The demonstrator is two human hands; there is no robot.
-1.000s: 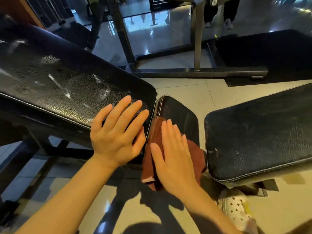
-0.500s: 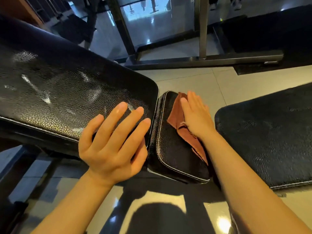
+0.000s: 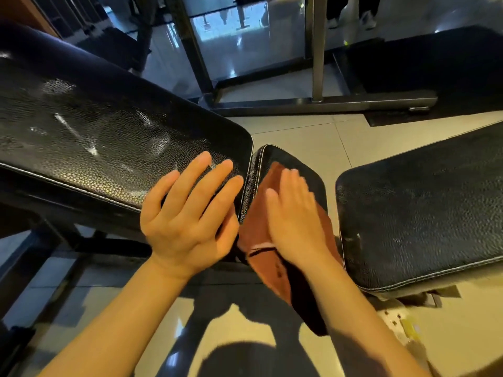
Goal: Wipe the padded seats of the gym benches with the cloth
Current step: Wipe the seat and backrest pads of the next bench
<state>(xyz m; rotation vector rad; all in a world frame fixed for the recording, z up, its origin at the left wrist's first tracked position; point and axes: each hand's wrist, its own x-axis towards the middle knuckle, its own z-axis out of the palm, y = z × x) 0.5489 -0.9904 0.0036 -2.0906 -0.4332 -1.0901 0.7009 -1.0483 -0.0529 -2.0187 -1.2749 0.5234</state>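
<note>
Cloth (image 3: 261,213) soft, floppy, best pressed flat mid-fold on small seat pad (image 3: 313,183). Right hand (image 3: 295,221) laid flat on it; left hand (image 3: 190,213) spread, nothing gripped.

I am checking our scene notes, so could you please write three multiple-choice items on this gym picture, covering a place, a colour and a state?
1. Where does the cloth lie?
A. on the small middle pad
B. on the floor
C. on the right bench

2. What colour is the cloth?
A. blue
B. reddish brown
C. white

3. How is the left hand held?
A. fist
B. pinching the cloth
C. flat, fingers straight

Key: 1 A, the right hand presses it on the small pad; 2 B, it looks rust-toned; 3 C, it rests on the large left pad.
</note>
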